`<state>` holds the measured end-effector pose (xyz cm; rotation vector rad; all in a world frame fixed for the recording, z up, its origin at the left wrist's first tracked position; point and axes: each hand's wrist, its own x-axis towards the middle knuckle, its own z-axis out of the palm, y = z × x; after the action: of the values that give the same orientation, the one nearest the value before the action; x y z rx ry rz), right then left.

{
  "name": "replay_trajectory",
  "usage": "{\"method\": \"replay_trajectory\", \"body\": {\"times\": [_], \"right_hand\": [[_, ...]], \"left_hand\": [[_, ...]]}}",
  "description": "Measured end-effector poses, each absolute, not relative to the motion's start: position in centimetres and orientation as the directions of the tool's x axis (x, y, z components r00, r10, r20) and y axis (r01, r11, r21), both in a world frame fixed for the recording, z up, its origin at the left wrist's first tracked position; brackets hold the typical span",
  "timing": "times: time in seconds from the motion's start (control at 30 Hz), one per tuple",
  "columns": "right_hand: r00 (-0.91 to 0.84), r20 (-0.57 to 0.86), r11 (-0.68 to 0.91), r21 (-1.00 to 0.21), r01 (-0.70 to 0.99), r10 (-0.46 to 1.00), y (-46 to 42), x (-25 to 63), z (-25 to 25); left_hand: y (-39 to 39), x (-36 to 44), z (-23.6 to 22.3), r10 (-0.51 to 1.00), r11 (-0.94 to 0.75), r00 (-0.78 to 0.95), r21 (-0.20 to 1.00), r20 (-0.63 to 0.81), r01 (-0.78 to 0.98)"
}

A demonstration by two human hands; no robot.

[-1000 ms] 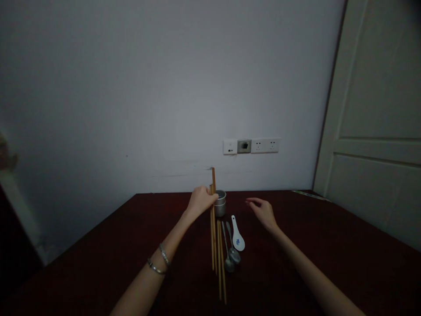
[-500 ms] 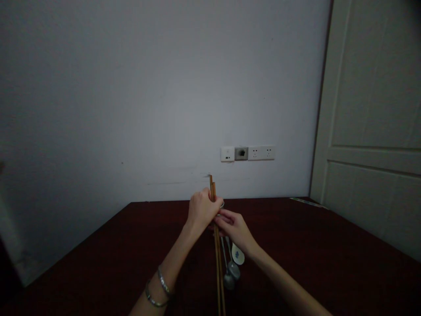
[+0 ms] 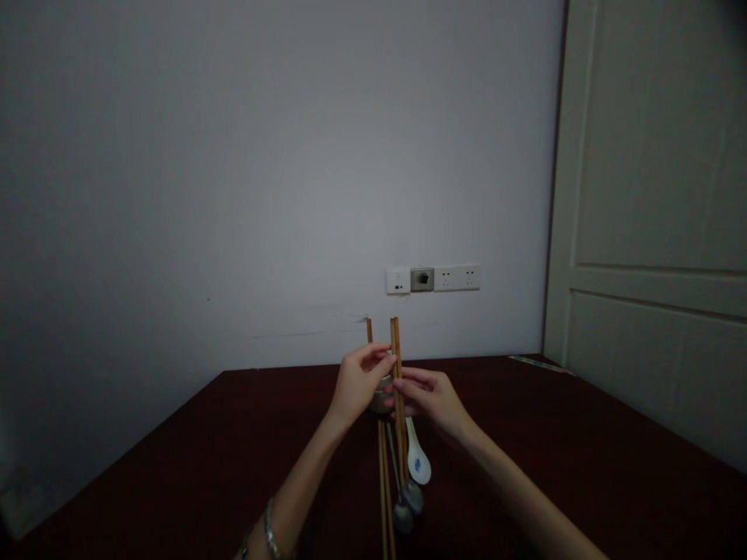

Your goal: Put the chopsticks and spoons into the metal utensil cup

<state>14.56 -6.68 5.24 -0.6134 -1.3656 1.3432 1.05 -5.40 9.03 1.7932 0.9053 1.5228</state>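
Observation:
A pair of wooden chopsticks [image 3: 398, 420] stands nearly upright in front of me. My right hand [image 3: 435, 400] pinches it from the right, fingers closed around the shafts. From the left, my left hand [image 3: 360, 385] has its thumb and fingertips closed at the upper part of the same pair. Behind my hands is a grey metal cup [image 3: 379, 402], partly hidden; another chopstick [image 3: 369, 330] rises behind my left hand, its lower part hidden. More chopsticks [image 3: 385, 490] lie on the table beside two metal spoons [image 3: 402, 519] and a white porcelain spoon [image 3: 419, 464] with a blue mark.
The dark red table [image 3: 192, 459] reaches back to a grey wall [image 3: 280, 194]. Sockets and switches [image 3: 433, 279] are fixed on that wall. A flat thin strip [image 3: 540, 363] lies at the back right edge, near a pale panelled door [image 3: 647, 202].
My right hand has come in from the right and grasped the chopsticks. The pair has shifted right, away from the chopstick behind my left hand. The view has tilted slightly up.

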Motion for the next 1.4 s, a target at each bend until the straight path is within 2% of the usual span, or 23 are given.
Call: {"method": "replay_trajectory", "body": {"times": [0.07, 0.17, 0.33, 0.5, 1.4], "right_hand": [[-0.320, 0.322, 0.227, -0.927, -0.299, 0.891, -6.9, 14.8, 5.4], [-0.333, 0.322, 0.233, -0.931, -0.282, 0.886, -7.1, 14.9, 5.4], [-0.330, 0.329, 0.264, -0.937, -0.227, 0.885, -7.0, 15.1, 4.9], [-0.326, 0.311, 0.237, -0.940, -0.245, 0.893, -7.0, 15.3, 4.3], [-0.350, 0.251, 0.180, -0.958, -0.222, 0.903, -8.0, 15.6, 5.5]], "left_hand": [[-5.3, 1.3, 8.7, 0.848, -0.528, 0.060, 0.849, 0.527, 0.008], [-5.2, 1.6, 8.5, 0.878, -0.475, 0.039, 0.879, 0.477, -0.047], [-5.2, 1.5, 8.5, 0.883, -0.461, 0.083, 0.886, 0.463, -0.040], [-4.8, 1.4, 8.0, 0.873, -0.465, 0.153, 0.885, 0.463, -0.023], [-5.6, 1.2, 8.3, 0.867, -0.483, 0.131, 0.876, 0.480, -0.012]]}}
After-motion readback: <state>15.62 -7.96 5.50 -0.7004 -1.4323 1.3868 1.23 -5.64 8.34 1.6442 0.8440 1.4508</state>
